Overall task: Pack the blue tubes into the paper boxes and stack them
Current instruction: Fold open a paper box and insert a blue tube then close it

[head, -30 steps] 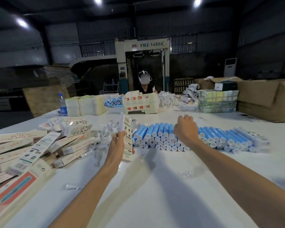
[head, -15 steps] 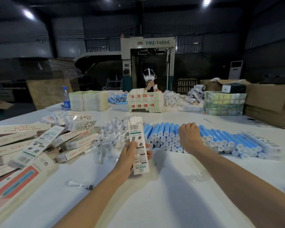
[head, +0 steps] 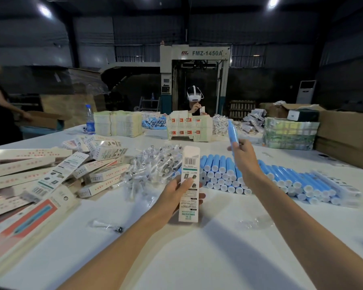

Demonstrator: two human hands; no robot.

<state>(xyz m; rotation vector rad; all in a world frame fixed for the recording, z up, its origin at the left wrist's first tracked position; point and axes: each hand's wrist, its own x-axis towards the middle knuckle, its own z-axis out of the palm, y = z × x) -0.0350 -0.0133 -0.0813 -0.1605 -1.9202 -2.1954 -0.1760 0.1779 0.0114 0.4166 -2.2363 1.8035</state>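
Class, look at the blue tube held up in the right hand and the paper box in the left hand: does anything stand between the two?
Nothing visible does. The tube in the right hand and the box in the left hand have only open air between them.

We saw smooth matt white worktop [head: 197,258], printed paper box [head: 189,185], glossy blue plastic tubes [head: 281,174], crinkly clear plastic wrappers [head: 153,170].

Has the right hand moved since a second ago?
Yes. The right hand has lifted off the pile of blue tubes it rested on, now holding one blue tube above it.
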